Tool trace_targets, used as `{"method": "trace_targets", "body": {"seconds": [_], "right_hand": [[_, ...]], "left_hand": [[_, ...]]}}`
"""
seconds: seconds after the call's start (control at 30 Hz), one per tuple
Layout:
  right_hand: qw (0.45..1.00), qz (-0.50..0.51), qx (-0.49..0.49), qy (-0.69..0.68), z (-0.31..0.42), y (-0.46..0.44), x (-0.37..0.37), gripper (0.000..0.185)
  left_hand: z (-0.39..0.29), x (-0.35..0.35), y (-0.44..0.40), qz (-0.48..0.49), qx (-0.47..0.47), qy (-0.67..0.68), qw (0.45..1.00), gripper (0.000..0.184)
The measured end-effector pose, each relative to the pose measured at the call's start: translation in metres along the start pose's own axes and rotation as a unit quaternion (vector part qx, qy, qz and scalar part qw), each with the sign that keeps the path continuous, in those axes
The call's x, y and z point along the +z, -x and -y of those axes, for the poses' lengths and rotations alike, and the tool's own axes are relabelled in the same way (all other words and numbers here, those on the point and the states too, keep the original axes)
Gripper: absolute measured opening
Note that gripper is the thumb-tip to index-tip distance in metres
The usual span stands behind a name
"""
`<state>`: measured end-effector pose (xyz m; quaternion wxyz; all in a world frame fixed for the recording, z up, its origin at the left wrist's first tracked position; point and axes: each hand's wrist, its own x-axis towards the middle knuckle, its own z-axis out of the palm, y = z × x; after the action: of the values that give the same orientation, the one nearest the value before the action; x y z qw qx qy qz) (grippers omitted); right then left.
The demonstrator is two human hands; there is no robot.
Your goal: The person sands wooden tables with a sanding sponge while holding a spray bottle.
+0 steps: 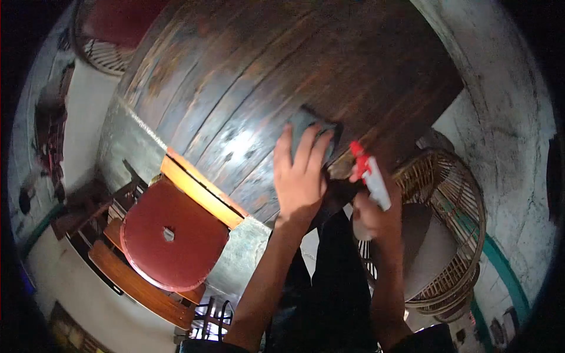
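Observation:
My left hand [300, 182] lies over a folded grey-blue cloth [303, 122] on the dark plank table [247, 76], its fingers stretched across the cloth and pressing it to the wood. To the right, near the table edge, my right hand [376, 217] is closed round a spray bottle with a red and white trigger head [373, 179]. The nozzle end tilts up and to the left. Most of the bottle's body is hidden by the hand and is blurred.
A chair with a red round seat [176, 235] stands at the table's left edge beside an orange wooden strip [200, 188]. At the right is a rattan chair [471, 212] with a pale cushion. Another red-cushioned rattan chair [112, 26] sits at the top left.

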<state>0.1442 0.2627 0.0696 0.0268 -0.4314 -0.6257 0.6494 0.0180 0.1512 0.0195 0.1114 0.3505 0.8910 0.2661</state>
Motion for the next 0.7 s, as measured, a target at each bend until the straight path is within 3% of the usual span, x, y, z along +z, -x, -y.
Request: {"method": "trace_targets", "body": {"seconds": [0.1,0.17,0.2,0.33,0.47,0.5,0.6,0.7], "right_hand": [[0.997,0.063,-0.018,0.035,-0.012,0.031,0.043,0.041],[0.992,0.077,-0.092,0.035,-0.036,0.043,0.067,0.04],[0.99,0.095,-0.06,0.089,-0.026,0.047,0.071,0.039],[0.996,0.083,0.01,0.043,-0.029,0.053,0.076,0.041],[0.997,0.039,-0.06,0.029,-0.024,0.025,0.04,0.047],[0.998,0.051,0.007,0.023,-0.012,0.014,0.025,0.048],[0.996,0.046,0.077,0.014,0.001,-0.029,-0.022,0.051],[0.988,-0.036,-0.09,0.12,0.017,-0.087,-0.083,0.058]], "left_hand": [[0.039,-0.022,0.061,-0.029,-0.084,-0.03,0.996,0.075],[0.055,-0.025,0.088,-0.051,-0.103,-0.032,0.993,0.075],[0.058,-0.026,0.094,-0.061,-0.114,-0.032,0.991,0.074],[0.055,-0.016,0.094,-0.097,-0.115,-0.039,0.988,0.076],[0.032,-0.004,0.064,-0.107,-0.128,-0.065,0.984,0.072],[0.028,0.001,0.053,-0.102,-0.11,-0.073,0.986,0.07],[0.003,0.023,0.004,-0.076,-0.06,-0.063,0.993,0.065],[-0.055,0.054,-0.088,-0.03,0.012,-0.031,0.999,0.066]]}}
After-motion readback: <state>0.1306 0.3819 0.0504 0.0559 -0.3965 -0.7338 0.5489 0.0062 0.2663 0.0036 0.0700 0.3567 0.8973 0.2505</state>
